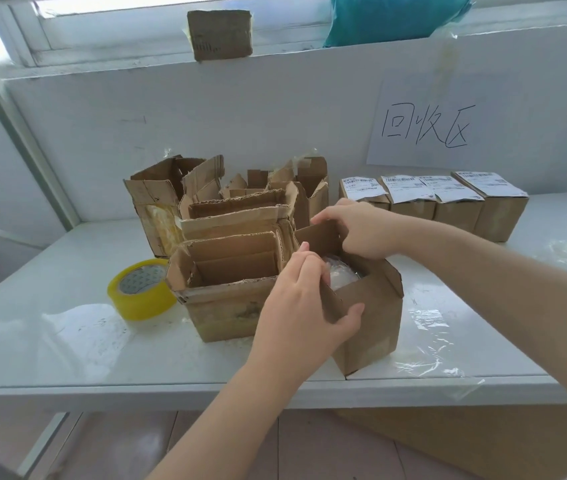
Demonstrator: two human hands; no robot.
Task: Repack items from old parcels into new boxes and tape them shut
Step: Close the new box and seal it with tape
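Observation:
A clean brown box [372,323] stands open near the table's front edge. Inside it lies an item wrapped in clear plastic [342,275]. My left hand [304,306] grips the box's near left flap, thumb outside and fingers over the edge. My right hand [358,226] grips the far flap. Just to the left stand several torn, opened old boxes [226,271], the nearest one touching my left hand's side. A roll of yellow tape [142,289] lies flat on the table left of them.
Several sealed boxes with white labels [434,202] line the back right of the white table [102,341]. Clear plastic film [431,341] lies right of the new box. A paper sign [424,126] hangs on the wall. Cardboard [483,441] lies on the floor under the table.

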